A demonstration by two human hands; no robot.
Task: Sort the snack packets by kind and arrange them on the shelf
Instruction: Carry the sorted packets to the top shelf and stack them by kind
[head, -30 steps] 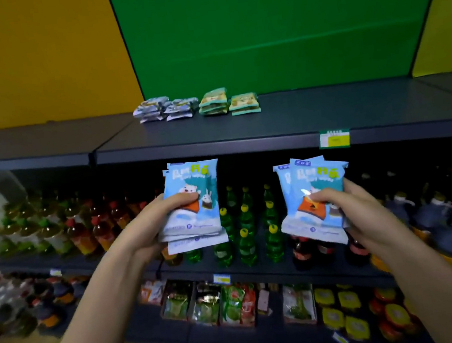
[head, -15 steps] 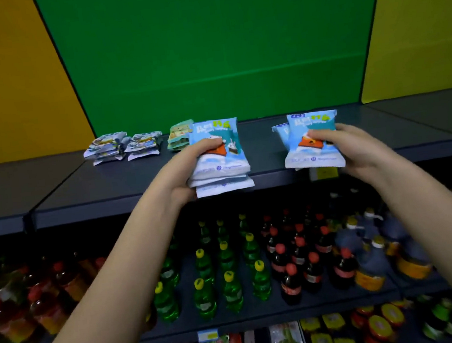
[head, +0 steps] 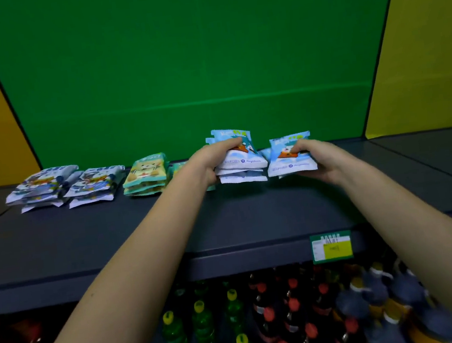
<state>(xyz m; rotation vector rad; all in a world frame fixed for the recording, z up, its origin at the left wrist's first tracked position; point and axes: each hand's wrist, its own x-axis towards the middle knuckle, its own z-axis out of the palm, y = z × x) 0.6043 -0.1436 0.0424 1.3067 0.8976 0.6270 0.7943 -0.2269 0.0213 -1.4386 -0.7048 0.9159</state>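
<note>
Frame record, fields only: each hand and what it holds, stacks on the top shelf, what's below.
left hand: grips left blue stack
right hand: grips right blue stack, same print
placement: both low over top shelf, side by side; contact unclear
sorted row, from left: first white stack, second white stack, green stack, second green stack mostly hidden behind the left wrist
shelf edge: price tag
below: green bottles, red-capped bottles

A green wall at twelve o'clock, yellow walls at nine and three; a dark grey shelf across the centre, bottles at six.
</note>
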